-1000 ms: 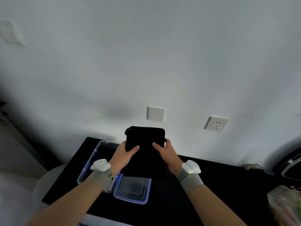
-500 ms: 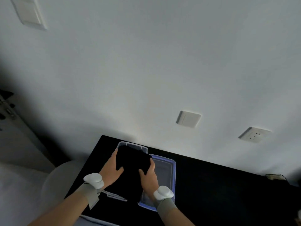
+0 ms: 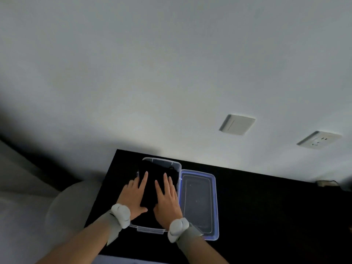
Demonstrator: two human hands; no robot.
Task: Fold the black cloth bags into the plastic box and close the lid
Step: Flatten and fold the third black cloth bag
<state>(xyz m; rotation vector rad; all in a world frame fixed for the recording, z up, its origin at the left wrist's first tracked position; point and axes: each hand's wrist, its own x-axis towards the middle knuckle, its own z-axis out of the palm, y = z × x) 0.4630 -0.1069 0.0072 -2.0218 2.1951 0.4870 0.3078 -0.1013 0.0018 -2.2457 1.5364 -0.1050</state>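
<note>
1. Two hands lie flat in the plastic box (image 3: 176,164) — left hand (image 3: 134,197) and right hand (image 3: 167,199) side by side, palms down.
2. Fingers of both hands are spread and straight, pressing the black cloth bag (image 3: 152,180); nothing is pinched.
3. Cloth bag sits inside the box, filling most of it.
4. Lid (image 3: 215,206) — blue-rimmed, off the box — lies touching the box's right side.
5. Box rests near the left end of the black table (image 3: 276,216).

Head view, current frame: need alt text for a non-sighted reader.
Both hands, left hand and right hand, press flat with fingers spread on black cloth inside an open clear plastic box on a black table. The blue-rimmed lid lies beside the box, on its right.
</note>
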